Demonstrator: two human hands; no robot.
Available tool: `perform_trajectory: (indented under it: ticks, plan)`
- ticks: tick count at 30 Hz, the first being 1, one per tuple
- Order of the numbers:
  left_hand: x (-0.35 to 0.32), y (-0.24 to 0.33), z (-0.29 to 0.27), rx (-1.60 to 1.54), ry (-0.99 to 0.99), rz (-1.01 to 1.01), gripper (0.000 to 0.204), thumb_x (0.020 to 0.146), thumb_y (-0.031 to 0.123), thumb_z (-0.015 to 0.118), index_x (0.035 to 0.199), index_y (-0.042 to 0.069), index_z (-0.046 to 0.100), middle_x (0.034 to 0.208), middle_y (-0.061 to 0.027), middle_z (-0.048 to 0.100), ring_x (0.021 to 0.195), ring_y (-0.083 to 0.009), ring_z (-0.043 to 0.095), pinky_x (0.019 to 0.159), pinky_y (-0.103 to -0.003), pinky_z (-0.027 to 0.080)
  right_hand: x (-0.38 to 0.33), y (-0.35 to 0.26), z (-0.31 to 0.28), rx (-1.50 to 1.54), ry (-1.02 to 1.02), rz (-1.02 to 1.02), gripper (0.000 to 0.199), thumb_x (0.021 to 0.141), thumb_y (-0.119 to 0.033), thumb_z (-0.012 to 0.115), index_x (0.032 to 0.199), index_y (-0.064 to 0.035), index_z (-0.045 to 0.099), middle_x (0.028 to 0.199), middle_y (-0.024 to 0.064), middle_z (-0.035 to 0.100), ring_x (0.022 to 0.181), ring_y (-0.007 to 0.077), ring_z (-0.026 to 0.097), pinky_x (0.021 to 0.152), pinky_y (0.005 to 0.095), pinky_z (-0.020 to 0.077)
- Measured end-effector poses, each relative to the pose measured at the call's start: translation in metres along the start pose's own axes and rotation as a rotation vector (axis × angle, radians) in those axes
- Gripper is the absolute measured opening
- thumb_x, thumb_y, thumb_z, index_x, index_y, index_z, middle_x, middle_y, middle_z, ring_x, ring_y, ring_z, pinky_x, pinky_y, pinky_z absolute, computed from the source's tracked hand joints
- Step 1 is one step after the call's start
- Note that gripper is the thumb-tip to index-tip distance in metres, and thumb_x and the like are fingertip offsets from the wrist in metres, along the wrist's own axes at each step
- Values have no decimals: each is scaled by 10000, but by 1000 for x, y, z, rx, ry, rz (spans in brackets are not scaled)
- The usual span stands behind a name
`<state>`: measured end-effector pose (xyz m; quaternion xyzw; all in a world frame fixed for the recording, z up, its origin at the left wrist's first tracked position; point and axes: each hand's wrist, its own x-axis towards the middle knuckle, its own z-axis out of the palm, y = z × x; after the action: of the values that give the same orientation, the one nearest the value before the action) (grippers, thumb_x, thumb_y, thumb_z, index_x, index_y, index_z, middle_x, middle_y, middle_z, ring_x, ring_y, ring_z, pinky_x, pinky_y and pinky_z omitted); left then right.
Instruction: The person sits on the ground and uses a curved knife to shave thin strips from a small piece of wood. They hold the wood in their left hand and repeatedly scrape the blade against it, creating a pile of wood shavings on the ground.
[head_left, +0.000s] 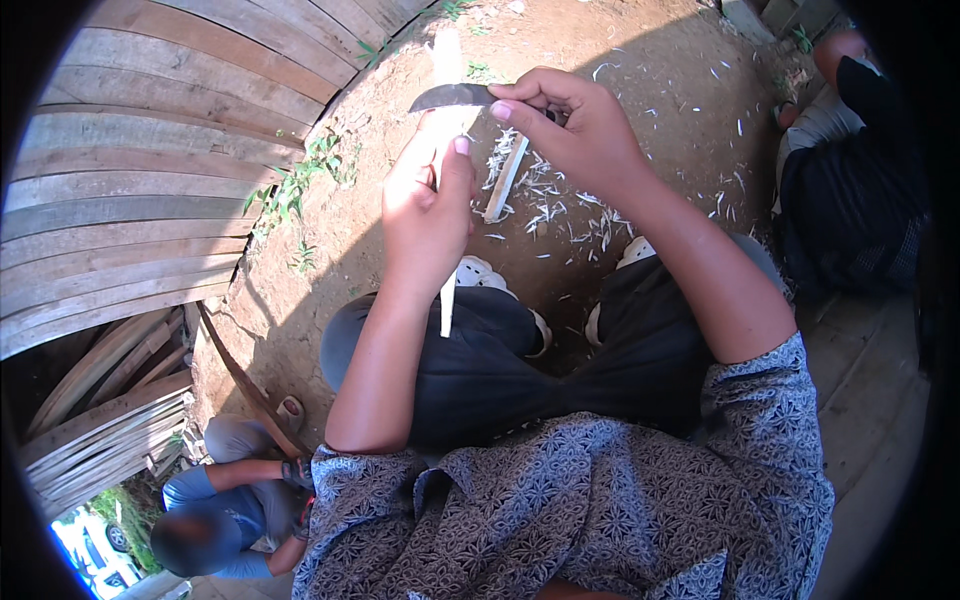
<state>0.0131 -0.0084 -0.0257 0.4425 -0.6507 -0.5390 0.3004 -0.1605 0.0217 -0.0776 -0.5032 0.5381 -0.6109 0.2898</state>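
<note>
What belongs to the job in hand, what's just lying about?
Job:
Curved dark-bladed knife in right hand
Long pale wooden stick in left hand

Lying about:
Thin pale wood shavings, probably waste
Straight pale wooden strip, role unclear
Stacked long wooden boards

plank wall [140,180] left | dirt ground [345,225], sun and shade | weeds [325,152]

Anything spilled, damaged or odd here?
Only litter: pale shavings lie strewn over the dirt ground, many beside a loose wood strip. It looks untidy but seems ordinary with a curved knife in the right hand and a pale stick in the left hand. No damage stands out.
</note>
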Motion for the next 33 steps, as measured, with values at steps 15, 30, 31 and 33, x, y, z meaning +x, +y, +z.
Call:
perform_trajectory:
  ticks: [15,30,31,33]
  plan:
    - [3,-10,3,123,-18,151,426,1034,244,551,1422,72,514,720,44,489,521,-11,408,438,-181,334,7,2,-13,42,41,78,233,913,-272,739,973,-47,738,705,-38,647,645,16,505,592,217,406]
    - [-17,6,8,285,-145,227,413,997,136,580,1401,62,537,836,-28,649,633,-61,551,571,-223,457,28,20,-11,10,371,-22,151,942,-168,720,926,-18,710,771,-53,619,691,4,492,623,195,395]
    - [-21,5,19,278,-203,288,444,989,120,583,1425,69,520,830,-51,664,627,-70,548,577,-241,459,49,43,-41,-70,448,-2,152,943,-178,721,931,-27,710,774,-58,623,693,0,496,620,192,394]
    - [-34,-1,34,261,-290,390,510,973,89,591,1472,81,485,817,-96,693,616,-87,541,589,-275,463,55,27,-60,-166,554,101,142,934,-92,637,957,29,708,888,70,722,815,111,647,691,286,515]
